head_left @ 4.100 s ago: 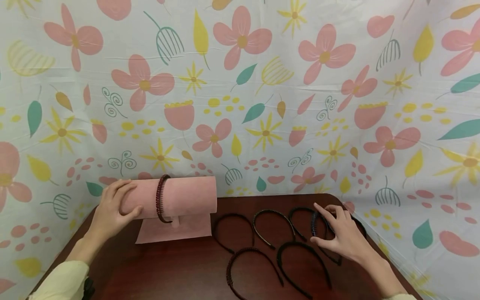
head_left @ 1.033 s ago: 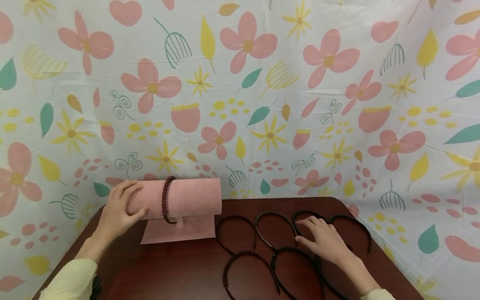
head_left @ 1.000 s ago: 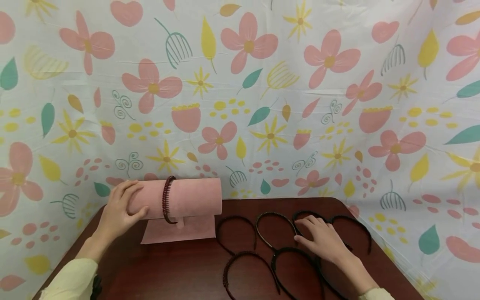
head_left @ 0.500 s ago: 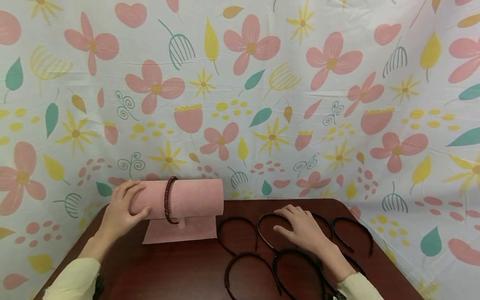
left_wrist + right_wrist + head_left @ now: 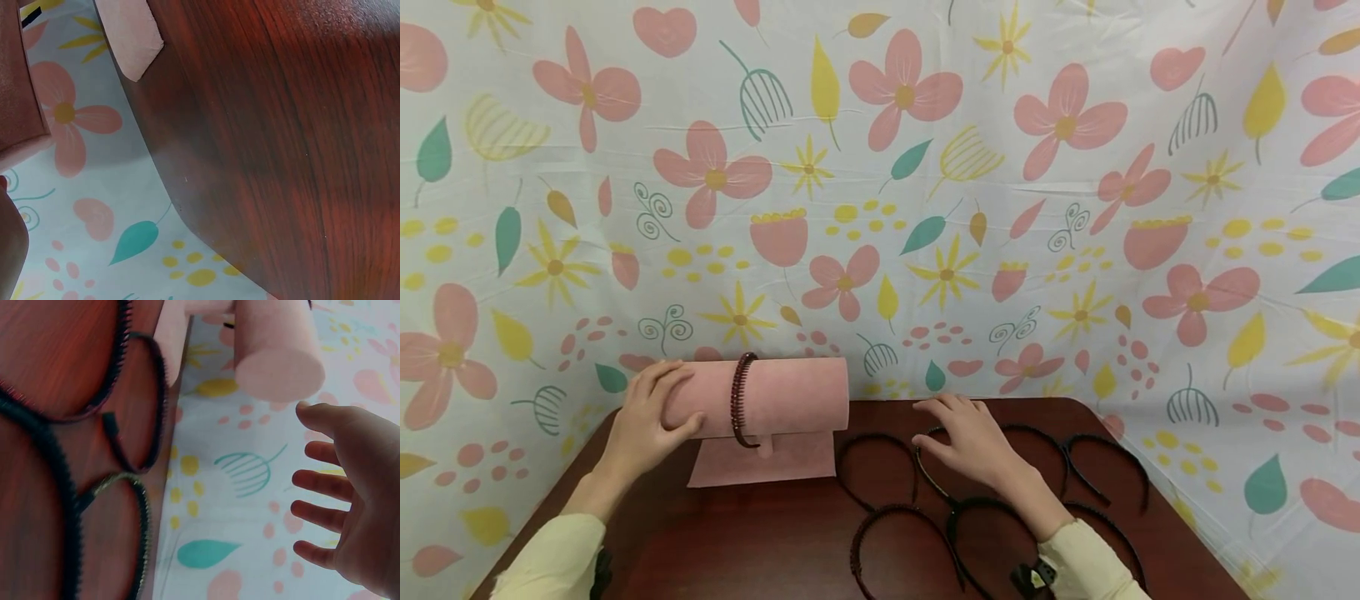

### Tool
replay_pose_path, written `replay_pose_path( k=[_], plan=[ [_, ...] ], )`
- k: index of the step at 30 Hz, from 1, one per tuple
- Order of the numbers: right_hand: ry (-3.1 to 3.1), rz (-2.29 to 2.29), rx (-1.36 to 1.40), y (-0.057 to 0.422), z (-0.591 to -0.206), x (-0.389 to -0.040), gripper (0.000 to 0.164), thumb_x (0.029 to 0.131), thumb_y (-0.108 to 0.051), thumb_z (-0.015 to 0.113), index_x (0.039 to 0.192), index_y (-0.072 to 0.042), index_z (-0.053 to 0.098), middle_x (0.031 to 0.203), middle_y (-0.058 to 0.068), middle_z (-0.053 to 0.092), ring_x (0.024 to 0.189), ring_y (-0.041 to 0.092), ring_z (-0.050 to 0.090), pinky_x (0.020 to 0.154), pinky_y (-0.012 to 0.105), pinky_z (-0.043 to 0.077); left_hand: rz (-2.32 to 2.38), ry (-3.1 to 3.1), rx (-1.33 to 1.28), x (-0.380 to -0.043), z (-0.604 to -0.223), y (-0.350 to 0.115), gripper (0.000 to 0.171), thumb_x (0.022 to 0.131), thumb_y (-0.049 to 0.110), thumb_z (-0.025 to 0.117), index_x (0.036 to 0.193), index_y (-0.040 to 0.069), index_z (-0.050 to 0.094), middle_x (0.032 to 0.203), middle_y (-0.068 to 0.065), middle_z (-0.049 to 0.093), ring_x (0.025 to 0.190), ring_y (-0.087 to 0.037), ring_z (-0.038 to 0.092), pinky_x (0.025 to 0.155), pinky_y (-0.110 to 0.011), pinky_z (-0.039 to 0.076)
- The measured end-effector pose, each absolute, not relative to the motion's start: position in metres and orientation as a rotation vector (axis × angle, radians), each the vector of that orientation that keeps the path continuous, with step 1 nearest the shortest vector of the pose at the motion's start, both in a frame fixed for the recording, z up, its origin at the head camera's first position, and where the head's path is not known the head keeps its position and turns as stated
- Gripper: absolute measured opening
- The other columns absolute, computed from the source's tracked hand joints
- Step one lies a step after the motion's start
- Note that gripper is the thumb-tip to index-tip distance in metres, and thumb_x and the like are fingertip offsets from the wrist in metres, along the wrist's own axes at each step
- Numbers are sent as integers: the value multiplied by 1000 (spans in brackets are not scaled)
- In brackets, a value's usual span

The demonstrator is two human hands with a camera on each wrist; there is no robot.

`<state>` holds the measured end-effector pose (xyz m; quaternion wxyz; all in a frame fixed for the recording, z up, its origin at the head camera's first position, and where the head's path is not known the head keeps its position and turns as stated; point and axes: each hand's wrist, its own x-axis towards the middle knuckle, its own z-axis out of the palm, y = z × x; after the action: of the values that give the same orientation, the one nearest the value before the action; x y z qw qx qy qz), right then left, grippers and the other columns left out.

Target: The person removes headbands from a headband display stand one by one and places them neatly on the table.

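Observation:
My left hand (image 5: 643, 425) grips the left end of a pink padded roll on a display stand (image 5: 797, 396), thumb in front and fingers over the top. Around the roll sits a dark red toothed headband (image 5: 739, 400). My right hand (image 5: 966, 437) hovers above the table with fingers spread and nothing in them. It partly covers a gold-edged headband (image 5: 931, 482). In the right wrist view the thumb of this hand (image 5: 362, 494) appears near the roll's free end (image 5: 278, 369), apparently apart from it. The left wrist view shows only a sliver of the left hand (image 5: 11, 250).
Several dark headbands lie on the brown table (image 5: 737, 542), among them a reddish one (image 5: 856, 542) in front and a black one (image 5: 1120, 450) at the far right. A flowered cloth (image 5: 880, 192) hangs behind the table and along its sides.
Earlier the right hand held a dark blue headband at the far right; it has let go and moved left, empty, over the other headbands. The left hand keeps its grip on the roll.

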<state>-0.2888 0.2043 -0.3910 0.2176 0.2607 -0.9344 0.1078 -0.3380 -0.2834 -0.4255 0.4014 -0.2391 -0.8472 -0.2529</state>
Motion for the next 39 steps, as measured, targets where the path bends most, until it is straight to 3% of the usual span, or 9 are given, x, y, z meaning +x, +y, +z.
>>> replay_pose_path(
  k=[13, 22, 39],
  plan=[
    [-2562, 318, 812, 153, -370, -301, 49, 91, -48, 66, 133, -23, 60, 130, 3, 60, 117, 28, 59, 93, 56, 45, -661, -2122, -600, -337, -427, -282, 69, 70, 24, 82, 134, 14, 58, 142, -15, 48, 132, -41, 38, 92, -62, 39],
    [-2548, 347, 853, 117, -360, -311, 55, 90, -54, 64, 134, -20, 60, 129, 5, 59, 118, 29, 58, 98, 58, 43, -646, -2108, -604, -340, -429, -280, 68, 70, 21, 82, 134, 12, 58, 141, -16, 48, 133, -41, 38, 89, -61, 43],
    [-2518, 309, 924, 62, -342, -321, 62, 88, -59, 64, 138, -24, 56, 133, 2, 55, 122, 24, 53, 98, 51, 44, -655, -2126, -575, -338, -428, -282, 68, 71, 26, 82, 134, 16, 58, 143, -12, 47, 133, -38, 37, 90, -61, 42]
  ],
)
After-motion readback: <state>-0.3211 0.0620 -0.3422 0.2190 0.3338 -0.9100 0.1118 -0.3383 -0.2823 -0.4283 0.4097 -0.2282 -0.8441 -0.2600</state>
